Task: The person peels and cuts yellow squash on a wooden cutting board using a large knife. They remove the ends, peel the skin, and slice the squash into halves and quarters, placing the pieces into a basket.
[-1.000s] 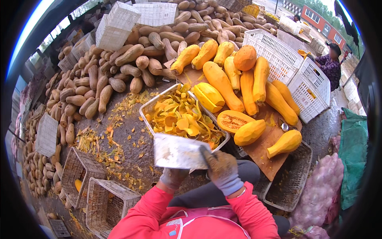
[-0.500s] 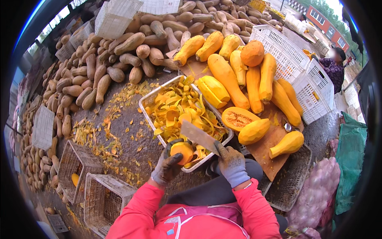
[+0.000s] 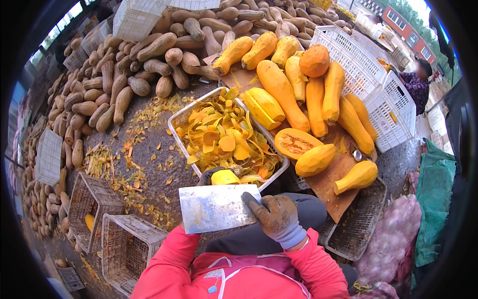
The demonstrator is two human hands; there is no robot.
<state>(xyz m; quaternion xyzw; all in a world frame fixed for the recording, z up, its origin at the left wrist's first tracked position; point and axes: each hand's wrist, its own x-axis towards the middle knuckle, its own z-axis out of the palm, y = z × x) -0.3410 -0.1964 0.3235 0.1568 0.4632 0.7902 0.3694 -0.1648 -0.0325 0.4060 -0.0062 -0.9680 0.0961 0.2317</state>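
Observation:
My gloved left hand (image 3: 207,177), mostly hidden behind a broad cleaver (image 3: 213,210), holds a yellow squash piece (image 3: 225,177) at the near edge of a crate (image 3: 173,132) of curled peels. My gloved right hand (image 3: 274,219) is closed on the cleaver, whose wide, scuffed blade faces up to the camera. Right of the peels, a brown board (image 3: 334,202) bears several whole orange squashes (image 3: 281,94), a halved squash (image 3: 294,142) showing its seeds, peeled yellow squash (image 3: 314,159) and a small metal object (image 3: 357,154).
Tan squash (image 3: 124,99) are heaped left and behind. Empty crates (image 3: 130,224) stand at lower left; another (image 3: 354,236) is under the board. White crates (image 3: 351,60) lean behind the board. Pink sacks (image 3: 391,239) and green sacking (image 3: 432,199) lie right. A person (image 3: 416,84) works beyond.
Half a second ago the cleaver slanted over the peels; it has swung down and left to lie broadside, covering most of my left hand and part of the squash piece.

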